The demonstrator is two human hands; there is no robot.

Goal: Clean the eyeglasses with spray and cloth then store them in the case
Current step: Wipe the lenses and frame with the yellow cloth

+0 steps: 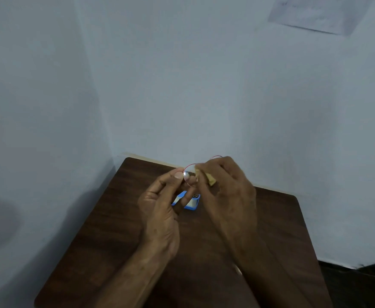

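While my left hand (pixel 159 210) pinches the red-rimmed eyeglasses (pixel 191 176) by one lens edge above the bench (pixel 106 218), my right hand (pixel 224 187) presses the yellow cloth (pixel 211 179) onto them; I judge small circular strokes with light grip pressure safest for so thin a frame.

The scene is dim and flat, with a cool bluish cast over the pale painted walls (pixel 182 74). A soft broad shadow darkens the left wall low down. The dark brown wooden table (pixel 106 230) loses its grain in murk. A small glare spot sits on the thin red-rimmed eyeglasses (pixel 187 174). Edges bend with wide-angle distortion, and the white paper sheet (pixel 317 12) pinned upper right is blurred, its writing illegible.
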